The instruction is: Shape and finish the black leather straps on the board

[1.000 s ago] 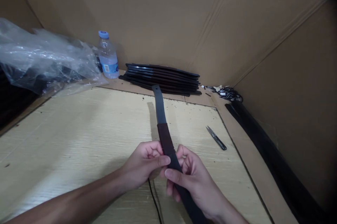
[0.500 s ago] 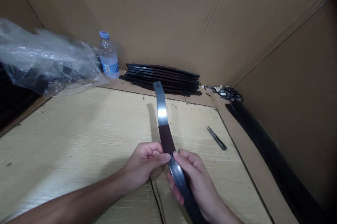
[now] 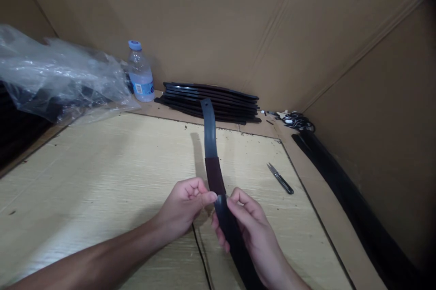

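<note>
A long, curved, dark flat strip (image 3: 210,133) with a small hole at its far end rises from the lower right, a dark brown band (image 3: 215,175) around its middle. My right hand (image 3: 250,224) is closed around the strip below the band, thumb on its face and fingertips showing at the left edge. At the band's lower left corner, my left hand (image 3: 190,203) is pinched, its thumb tip at the strip's edge. A thin black cord (image 3: 201,253) hangs from under this hand; its upper end is hidden by the fingers.
Thread snips (image 3: 279,178) lie on the pale board (image 3: 102,176) at right. Behind are a stack of dark strips (image 3: 218,101), a water bottle (image 3: 141,76) and clear plastic (image 3: 68,76). Tangled cords (image 3: 298,122) and long black strips (image 3: 340,190) lie along the right, by cardboard walls (image 3: 211,17).
The strip has tilted slightly, its far end rising in view and its shine fading. My left thumb has drawn back from the strip's face to its left edge.
</note>
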